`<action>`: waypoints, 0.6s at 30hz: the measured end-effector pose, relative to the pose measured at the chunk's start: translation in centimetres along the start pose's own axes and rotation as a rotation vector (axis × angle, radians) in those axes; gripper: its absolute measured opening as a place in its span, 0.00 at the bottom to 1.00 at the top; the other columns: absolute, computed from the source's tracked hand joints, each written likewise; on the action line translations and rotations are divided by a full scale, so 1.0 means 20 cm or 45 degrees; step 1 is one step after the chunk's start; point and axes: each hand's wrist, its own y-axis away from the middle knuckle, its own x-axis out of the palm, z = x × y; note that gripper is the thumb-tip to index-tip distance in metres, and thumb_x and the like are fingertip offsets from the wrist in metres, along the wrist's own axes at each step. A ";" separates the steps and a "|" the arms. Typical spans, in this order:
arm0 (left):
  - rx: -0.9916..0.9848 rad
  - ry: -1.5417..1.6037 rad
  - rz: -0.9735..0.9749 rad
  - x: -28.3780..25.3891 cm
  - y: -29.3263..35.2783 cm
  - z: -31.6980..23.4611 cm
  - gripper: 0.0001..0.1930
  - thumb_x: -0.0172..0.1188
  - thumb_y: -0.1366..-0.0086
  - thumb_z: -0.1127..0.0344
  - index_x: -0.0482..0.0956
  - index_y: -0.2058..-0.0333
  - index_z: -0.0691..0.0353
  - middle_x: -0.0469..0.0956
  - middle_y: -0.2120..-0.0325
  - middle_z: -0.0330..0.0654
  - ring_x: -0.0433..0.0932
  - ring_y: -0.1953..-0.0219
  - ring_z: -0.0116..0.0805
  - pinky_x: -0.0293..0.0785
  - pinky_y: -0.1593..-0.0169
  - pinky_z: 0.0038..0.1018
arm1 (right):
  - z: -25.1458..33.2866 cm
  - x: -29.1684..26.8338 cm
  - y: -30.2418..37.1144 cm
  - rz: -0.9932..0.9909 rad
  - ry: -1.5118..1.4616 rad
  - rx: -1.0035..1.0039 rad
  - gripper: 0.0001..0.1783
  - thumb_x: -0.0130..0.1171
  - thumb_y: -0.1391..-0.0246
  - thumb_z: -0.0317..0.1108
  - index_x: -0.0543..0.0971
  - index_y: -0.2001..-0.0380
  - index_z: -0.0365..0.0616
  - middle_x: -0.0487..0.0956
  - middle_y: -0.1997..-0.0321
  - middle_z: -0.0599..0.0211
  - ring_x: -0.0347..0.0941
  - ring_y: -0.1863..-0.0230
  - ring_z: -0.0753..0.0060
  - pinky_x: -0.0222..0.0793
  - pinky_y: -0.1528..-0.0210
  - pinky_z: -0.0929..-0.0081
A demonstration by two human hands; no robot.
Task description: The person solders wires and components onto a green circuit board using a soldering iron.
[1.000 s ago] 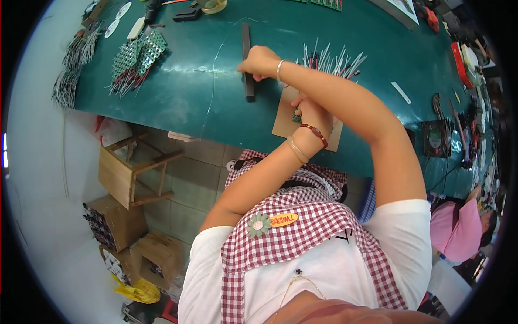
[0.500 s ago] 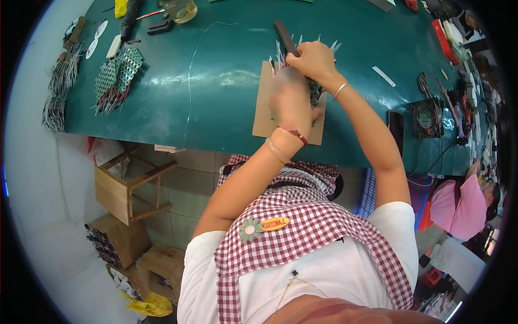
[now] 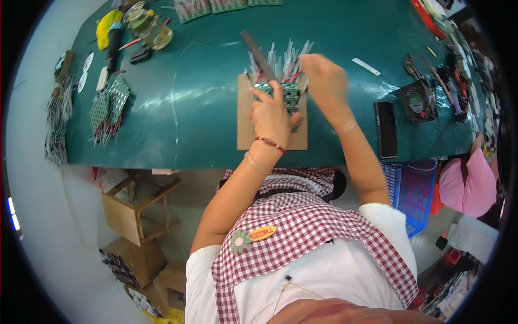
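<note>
- Left hand (image 3: 271,117): back up, fingers spread and pointing away from the body, laid over the near left part of the boards (image 3: 292,95).
- Left thumb: stuck out to the right, over the boards.
- One left fingertip reaches the near end of the bar (image 3: 258,55); touching, by the look of it. Firm grip or just resting: cannot tell.
- Left forearm (image 3: 229,197): comes up from lower left, slanting right; red bracelet (image 3: 270,143) at the wrist.
- Right hand (image 3: 326,83): blurred, raised beside the right edge of the wires (image 3: 290,58), fingers curled in toward them. Whether they pinch a wire: cannot tell.
- Right forearm (image 3: 360,156): slants up and left from the right sleeve, elbow bent, well apart from the left one.
- Boards: green, on the cardboard (image 3: 245,127) at the near edge of the table (image 3: 205,124), in front of the torso.
- Wires: pale and red, fan out from the boards' far side.
- Bar: dark, tilted up-left, crossing the left part of the wires.
- Phone (image 3: 386,129): black, on the table, right of the right forearm.
- Strip (image 3: 366,66): white, farther out, right of the right hand.
</note>
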 end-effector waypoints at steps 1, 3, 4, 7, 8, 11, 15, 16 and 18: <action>0.023 0.019 -0.007 0.00 0.01 0.02 0.50 0.63 0.56 0.33 0.59 0.41 0.58 0.66 0.49 0.69 0.80 0.72 0.47 0.77 0.71 0.30 | 0.00 -0.17 0.04 -0.054 -0.306 0.613 0.14 0.52 0.42 0.37 0.79 0.76 0.42 0.79 0.74 0.60 0.76 0.73 0.63 0.69 0.71 0.69; -0.014 -0.025 0.051 -0.01 0.01 0.02 0.49 0.63 0.56 0.34 0.59 0.40 0.55 0.65 0.48 0.71 0.80 0.71 0.47 0.77 0.69 0.29 | -0.22 -0.51 0.16 -0.529 -0.087 0.606 0.13 0.50 0.39 0.34 0.81 0.68 0.38 0.78 0.72 0.63 0.74 0.70 0.72 0.67 0.68 0.73; -0.001 -0.008 0.043 -0.02 0.01 0.04 0.48 0.63 0.55 0.34 0.58 0.39 0.55 0.65 0.49 0.72 0.81 0.70 0.46 0.77 0.69 0.28 | -0.33 -0.68 0.25 -0.604 0.087 0.790 0.13 0.50 0.40 0.33 0.81 0.68 0.37 0.77 0.72 0.65 0.73 0.69 0.74 0.66 0.65 0.77; 0.073 -0.069 0.034 -0.07 0.02 0.05 0.48 0.62 0.53 0.34 0.58 0.38 0.53 0.65 0.50 0.75 0.81 0.70 0.47 0.77 0.69 0.26 | -0.73 -1.02 0.54 -0.871 0.176 0.974 0.15 0.50 0.40 0.37 0.81 0.67 0.37 0.79 0.68 0.66 0.73 0.66 0.77 0.67 0.63 0.79; 0.122 -0.051 0.024 -0.07 0.02 0.04 0.48 0.62 0.53 0.34 0.58 0.38 0.53 0.65 0.50 0.75 0.81 0.70 0.47 0.77 0.69 0.26 | -0.85 -1.09 0.61 -0.866 -0.063 1.136 0.17 0.51 0.40 0.39 0.81 0.66 0.36 0.79 0.66 0.65 0.73 0.65 0.76 0.67 0.62 0.79; 0.113 -0.066 0.080 -0.06 0.00 0.05 0.48 0.62 0.53 0.34 0.58 0.37 0.53 0.65 0.51 0.76 0.81 0.72 0.49 0.77 0.69 0.27 | -1.24 -1.15 0.75 -0.684 -0.657 1.399 0.24 0.55 0.42 0.47 0.78 0.58 0.33 0.80 0.58 0.59 0.75 0.62 0.73 0.70 0.60 0.79; 0.098 -0.045 0.035 -0.03 0.00 0.06 0.48 0.62 0.52 0.35 0.57 0.37 0.53 0.65 0.51 0.76 0.81 0.72 0.50 0.77 0.69 0.28 | -1.73 -1.02 0.64 -0.702 -0.982 1.568 0.22 0.62 0.47 0.45 0.75 0.58 0.37 0.78 0.62 0.60 0.74 0.63 0.71 0.71 0.60 0.78; 0.102 -0.011 0.019 -0.03 0.00 0.07 0.48 0.61 0.52 0.35 0.57 0.37 0.53 0.65 0.51 0.77 0.81 0.72 0.50 0.77 0.69 0.28 | -1.84 -0.98 0.63 -0.742 -0.960 1.628 0.20 0.64 0.48 0.44 0.75 0.58 0.40 0.78 0.62 0.60 0.74 0.61 0.70 0.71 0.59 0.76; 0.076 -0.014 0.029 -0.04 0.01 0.06 0.47 0.61 0.51 0.36 0.57 0.37 0.53 0.65 0.51 0.76 0.81 0.71 0.50 0.77 0.69 0.28 | -1.96 -0.97 0.55 -0.868 -1.592 1.661 0.18 0.64 0.48 0.44 0.75 0.60 0.47 0.75 0.63 0.57 0.73 0.65 0.65 0.71 0.60 0.73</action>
